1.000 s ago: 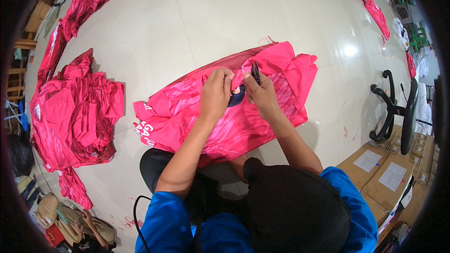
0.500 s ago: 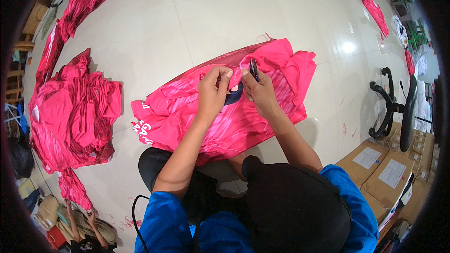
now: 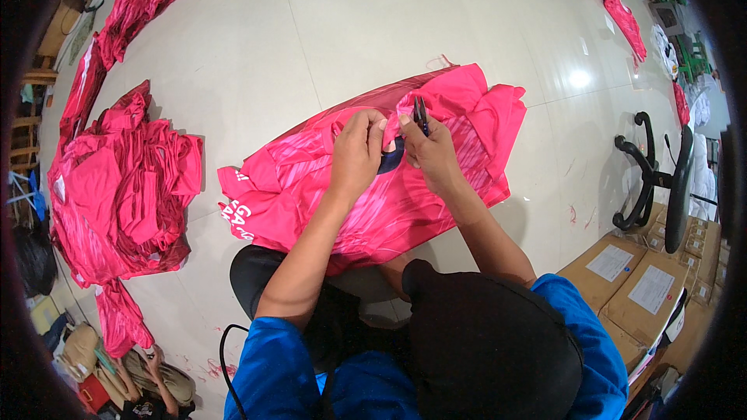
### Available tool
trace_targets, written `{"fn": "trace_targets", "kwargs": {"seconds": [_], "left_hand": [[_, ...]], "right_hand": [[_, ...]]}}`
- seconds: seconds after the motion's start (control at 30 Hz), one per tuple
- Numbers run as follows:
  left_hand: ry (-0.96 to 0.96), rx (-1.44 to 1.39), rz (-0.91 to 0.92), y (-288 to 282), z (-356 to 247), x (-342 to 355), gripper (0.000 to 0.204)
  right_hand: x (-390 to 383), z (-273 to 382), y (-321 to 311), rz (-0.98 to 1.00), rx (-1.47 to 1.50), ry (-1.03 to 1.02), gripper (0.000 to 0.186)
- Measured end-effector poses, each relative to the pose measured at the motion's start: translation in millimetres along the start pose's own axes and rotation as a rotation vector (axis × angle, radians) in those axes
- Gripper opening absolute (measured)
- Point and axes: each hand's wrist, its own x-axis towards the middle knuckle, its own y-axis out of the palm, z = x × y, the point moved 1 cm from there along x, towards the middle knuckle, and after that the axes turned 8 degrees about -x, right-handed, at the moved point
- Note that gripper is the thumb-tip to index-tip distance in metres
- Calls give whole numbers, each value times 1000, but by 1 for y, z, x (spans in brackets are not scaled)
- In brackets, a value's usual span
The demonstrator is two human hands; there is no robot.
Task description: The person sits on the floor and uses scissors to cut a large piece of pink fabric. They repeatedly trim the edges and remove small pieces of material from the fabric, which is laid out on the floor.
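Bright pink printed sports shirt (image 3: 436,187) lies flat on the pale glossy tiled floor (image 3: 311,39), right in front of me, dark navy collar (image 3: 391,157) at the centre between my two hands.

Left hand (image 3: 358,148): fingers closed in a pinch on the pink fabric just left of the collar, holding it taut. Right hand (image 3: 429,152): fingers wrapped around small black thread snips (image 3: 420,113), blades pointing to the far side, tips at the fabric edge beside the collar. Can't tell if the blades are apart or closed, too small.

Step in hand, as I judge it: trimming loose thread ends at the neckline. Pinch and tool are both in place; the cut itself is what's pending or under way.

Next move needs, my read:
- keep the left pinch tight so the thread stands off the cloth
- snip tips on the thread only, not the seam or the collar rib
- then slide both hands along the neckline for the next stray end

Around: heap of same pink shirts (image 3: 117,194) on the floor well to my left, another pink row (image 3: 132,8) far left. Black swivel chair (image 3: 654,179) to the right, brown cardboard boxes (image 3: 630,280) near right.
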Motion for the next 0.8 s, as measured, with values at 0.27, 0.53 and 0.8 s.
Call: {"fn": "trace_targets", "kwargs": {"seconds": [0.27, 0.53, 0.8], "left_hand": [[-180, -157, 15, 9, 3, -5, 15], [-162, -118, -53, 11, 16, -6, 18], [-168, -69, 1, 10, 11, -9, 16]], "right_hand": [[0, -11, -8, -160, -224, -65, 33], [-38, 11, -2, 243, 258, 388, 50], [-34, 10, 0, 292, 343, 465, 48]]}}
